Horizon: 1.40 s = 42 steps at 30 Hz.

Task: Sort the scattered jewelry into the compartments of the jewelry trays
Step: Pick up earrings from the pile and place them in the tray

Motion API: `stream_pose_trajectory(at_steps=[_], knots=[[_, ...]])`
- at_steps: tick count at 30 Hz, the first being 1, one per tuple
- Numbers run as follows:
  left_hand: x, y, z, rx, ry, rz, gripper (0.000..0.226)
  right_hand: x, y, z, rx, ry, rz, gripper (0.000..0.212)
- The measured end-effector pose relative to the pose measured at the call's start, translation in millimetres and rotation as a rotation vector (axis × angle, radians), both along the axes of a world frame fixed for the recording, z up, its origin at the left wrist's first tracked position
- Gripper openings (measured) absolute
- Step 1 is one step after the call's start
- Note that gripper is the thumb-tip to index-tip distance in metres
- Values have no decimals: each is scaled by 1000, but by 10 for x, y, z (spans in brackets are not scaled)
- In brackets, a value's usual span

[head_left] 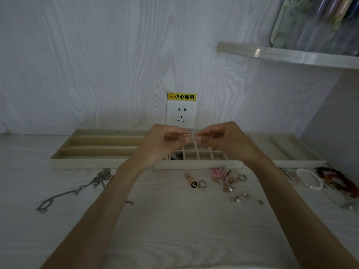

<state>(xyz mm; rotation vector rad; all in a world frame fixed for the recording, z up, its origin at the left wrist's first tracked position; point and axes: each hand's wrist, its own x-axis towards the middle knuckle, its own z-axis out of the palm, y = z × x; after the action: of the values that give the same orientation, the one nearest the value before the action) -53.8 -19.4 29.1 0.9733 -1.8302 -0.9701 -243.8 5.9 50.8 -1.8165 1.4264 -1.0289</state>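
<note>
Three beige jewelry trays stand in a row against the wall: a slotted tray on the left, a grid tray in the middle, a wide-slot tray on the right. My left hand and my right hand meet above the grid tray, fingertips pinched together on something too small to make out. One front grid cell holds dark items. Rings and earrings lie scattered in front of the trays. A silver chain lies at left, a pearl bracelet and a red bead bracelet at right.
A wall socket with a yellow warning label sits behind the trays. A shelf juts out at upper right with a clear container on it. The pale wood table runs toward me between my forearms.
</note>
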Motion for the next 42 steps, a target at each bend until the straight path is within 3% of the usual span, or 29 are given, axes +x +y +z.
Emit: stream_pose_trajectory(at_steps=[5,9,12,19,25,31,36,42], knots=[[-114,-244,-146,-165,-184,85,24,-22,-146,-144,28,-253,-66,13],[-210,-324,-348,-293,-367,83,36,-32,-208,-273,33,-294,-134,12],[-208,-345,-431,-305,-459,123,46,-32,-220,-323,58,-204,-147,9],[-110,-301,-375,-225,-332,317,32,-21,-237,-395,24,20,-86,13],[-97,-251,-361,-202,-323,313,17,60,-243,-470,-33,62,-136,10],[-198,-235,-372,-88,-296,286,33,114,-220,-444,-58,46,-158,12],[-268,-248,-401,-78,-334,341,27,81,-214,-462,-64,64,-206,11],[-266,-297,-423,-105,-352,277,19,-27,-193,-442,-13,250,-197,13]])
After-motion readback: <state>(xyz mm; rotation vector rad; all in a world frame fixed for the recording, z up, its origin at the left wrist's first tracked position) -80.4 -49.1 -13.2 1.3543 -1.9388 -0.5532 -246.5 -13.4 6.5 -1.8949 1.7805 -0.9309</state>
